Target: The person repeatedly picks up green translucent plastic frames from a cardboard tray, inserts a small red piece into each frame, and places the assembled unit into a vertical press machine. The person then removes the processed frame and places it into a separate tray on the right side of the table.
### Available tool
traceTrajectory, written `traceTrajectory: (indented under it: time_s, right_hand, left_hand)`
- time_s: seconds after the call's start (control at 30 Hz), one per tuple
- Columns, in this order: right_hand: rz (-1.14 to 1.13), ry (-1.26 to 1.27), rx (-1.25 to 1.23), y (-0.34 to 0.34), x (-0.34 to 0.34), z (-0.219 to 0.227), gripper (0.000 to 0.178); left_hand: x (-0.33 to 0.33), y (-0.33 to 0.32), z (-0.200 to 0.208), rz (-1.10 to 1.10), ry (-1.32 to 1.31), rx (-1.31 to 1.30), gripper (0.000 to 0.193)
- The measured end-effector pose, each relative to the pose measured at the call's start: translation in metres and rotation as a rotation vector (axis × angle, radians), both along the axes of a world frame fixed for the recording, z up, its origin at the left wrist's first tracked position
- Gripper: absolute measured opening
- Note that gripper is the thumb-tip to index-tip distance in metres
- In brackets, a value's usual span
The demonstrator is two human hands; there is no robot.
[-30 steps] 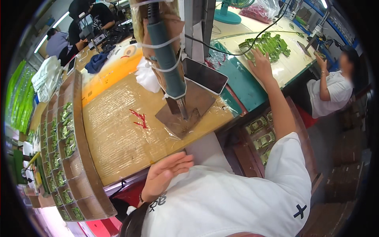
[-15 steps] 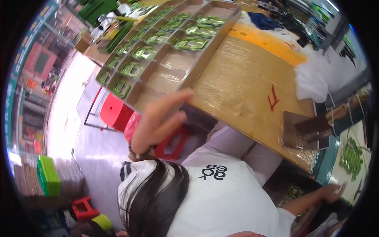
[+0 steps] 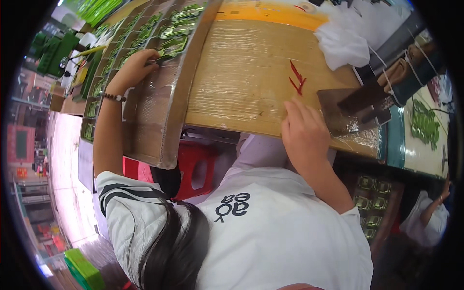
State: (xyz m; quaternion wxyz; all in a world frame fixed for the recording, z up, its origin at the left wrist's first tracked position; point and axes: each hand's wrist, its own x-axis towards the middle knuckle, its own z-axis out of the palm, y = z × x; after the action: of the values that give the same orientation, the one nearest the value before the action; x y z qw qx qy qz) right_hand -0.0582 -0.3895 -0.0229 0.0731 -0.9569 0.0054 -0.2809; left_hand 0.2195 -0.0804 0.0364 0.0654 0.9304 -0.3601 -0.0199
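Note:
My left hand (image 3: 137, 67) reaches into a long divided tray (image 3: 166, 113) on the left. Its thumb and fingers are closed at the near end of a green frame-shaped part (image 3: 173, 47), in the column nearest the table. Part of the grip is hidden by the fingers. My right hand (image 3: 307, 133) is over the front edge of the brown tabletop (image 3: 237, 82), palm down and holding nothing that shows, its fingers loosely stretched. Just beyond its fingertips are thin red strips (image 3: 297, 79).
Right of my right hand stands a dark metal plate with a bar (image 3: 369, 104). White plastic wrap (image 3: 343, 41) lies behind. More green parts (image 3: 425, 124) lie on the right bench. A red stool (image 3: 195, 166) is under the tray. Another person's arm (image 3: 432, 205) shows far right.
My left hand has gone from in front of the tray into it, reaching the green parts. My right hand has come from the right bench to the brown table's edge. The view has shifted.

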Motion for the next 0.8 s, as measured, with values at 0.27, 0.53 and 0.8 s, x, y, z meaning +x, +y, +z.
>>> traceTrajectory:
  time_s: [0.27, 0.53, 0.8]
  right_hand:
    - [-0.145, 0.028, -0.136, -0.012, 0.034, -0.021, 0.028]
    - [-0.099, 0.005, -0.082, -0.015, 0.032, -0.014, 0.026]
    - [0.015, -0.009, -0.053, -0.018, 0.019, -0.007, 0.018]
  left_hand:
    - [-0.015, 0.005, 0.014, -0.030, -0.303, -0.337, 0.020]
    - [-0.143, 0.040, 0.034, 0.280, -0.242, -1.383, 0.041]
    - [-0.244, -0.066, -0.028, -0.558, 1.059, -1.746, 0.082]
